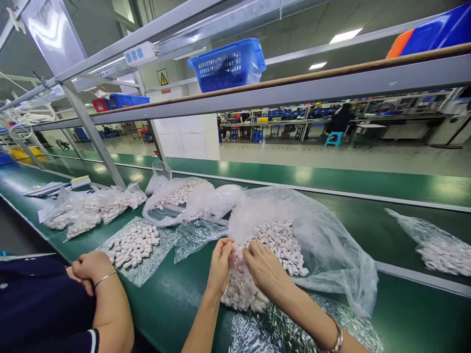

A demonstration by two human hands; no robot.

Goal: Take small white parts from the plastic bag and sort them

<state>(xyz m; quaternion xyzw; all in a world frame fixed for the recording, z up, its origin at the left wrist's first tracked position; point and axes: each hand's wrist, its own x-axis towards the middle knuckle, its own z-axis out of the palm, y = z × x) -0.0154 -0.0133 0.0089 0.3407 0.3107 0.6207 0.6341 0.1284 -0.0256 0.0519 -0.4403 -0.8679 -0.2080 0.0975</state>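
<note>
My left hand (221, 262) and my right hand (264, 267) meet at the top of a small clear plastic bag (241, 291) packed with small white cylindrical parts, both pinching its gathered opening. The bag rests on the green table (176, 299). Just behind it lies a large open plastic bag (316, 235) with a heap of the same white parts (283, 242). A silver bracelet sits on my right wrist.
A co-worker's arm (99, 289) in a dark sleeve rests at the left beside a flat bag of white parts (134, 245). More filled bags (91, 208) (180, 198) (437, 245) lie around. Crinkled empty bags (279, 333) lie in front. A blue basket (228, 63) stands on the overhead shelf.
</note>
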